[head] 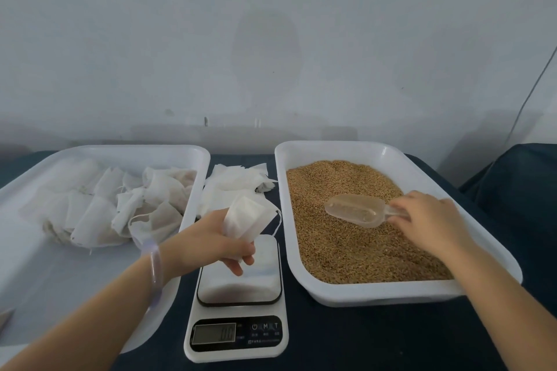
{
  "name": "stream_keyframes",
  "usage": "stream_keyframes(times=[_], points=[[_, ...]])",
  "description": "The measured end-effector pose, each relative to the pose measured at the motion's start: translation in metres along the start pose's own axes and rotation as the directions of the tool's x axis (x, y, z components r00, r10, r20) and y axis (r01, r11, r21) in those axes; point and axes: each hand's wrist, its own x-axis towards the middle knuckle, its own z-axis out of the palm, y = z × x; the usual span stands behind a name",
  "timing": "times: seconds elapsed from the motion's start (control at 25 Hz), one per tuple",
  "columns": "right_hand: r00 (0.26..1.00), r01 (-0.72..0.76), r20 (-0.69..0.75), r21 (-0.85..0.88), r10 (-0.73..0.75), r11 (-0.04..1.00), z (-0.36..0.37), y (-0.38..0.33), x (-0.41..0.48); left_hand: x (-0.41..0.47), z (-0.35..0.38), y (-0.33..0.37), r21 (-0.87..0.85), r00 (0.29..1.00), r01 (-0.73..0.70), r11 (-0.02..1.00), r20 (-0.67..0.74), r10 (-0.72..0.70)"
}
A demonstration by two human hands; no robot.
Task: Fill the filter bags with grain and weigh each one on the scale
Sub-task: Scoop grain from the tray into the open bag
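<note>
The table (361,340) (covered in dark blue cloth) carried 2 white trays, a left tray (60,295) and a right tray (331,146); between them sat a scale (238,337) near and loose filter bags (235,181) far.

wall (271,9): pale grey-white, plain, matt; spans the full width well beyond the left hand (211,244) and the right hand (431,220).
stain (266,48): faint darker oval on the wall, high beyond the left hand.
specks (206,121): small dark marks low on the wall, beyond the left hand.
cable (530,93): thin dark line slanting down the wall, beyond and right of the right hand.
shadow band (90,132): soft grey strip along the wall base.
table (376,337): covered in dark blue cloth, under both hands.
side furniture (518,184): dark blue, right of the right hand.
light: soft, even.
</note>
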Motion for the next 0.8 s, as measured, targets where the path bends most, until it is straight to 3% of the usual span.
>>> stream_keyframes(times=[0.12, 0.28, 0.56, 0.8], points=[[0.991, 0.025, -0.127, -0.092, -0.037, 0.995, 0.002, -0.019, 0.009, 0.0, 0.001, 0.0, 0.014, 1.0, 0.009, 1.0, -0.001, -0.009], [0.992, 0.116, -0.051, -0.051, -0.118, 0.992, 0.011, -0.04, 0.017, 0.0, 0.001, 0.0, 0.015, 1.0, 0.005, 1.0, -0.014, -0.005], [0.998, -0.054, 0.006, 0.29, 0.055, 0.956, 0.009, -0.015, 0.005, 0.002, 0.001, -0.001, -0.003, 1.0, -0.002, 1.0, -0.008, 0.002], [0.995, -0.086, 0.089, 0.612, 0.04, 0.786, -0.013, -0.009, -0.012, 0.001, 0.002, 0.008, -0.025, 0.997, -0.028, 0.999, -0.073, 0.027]])
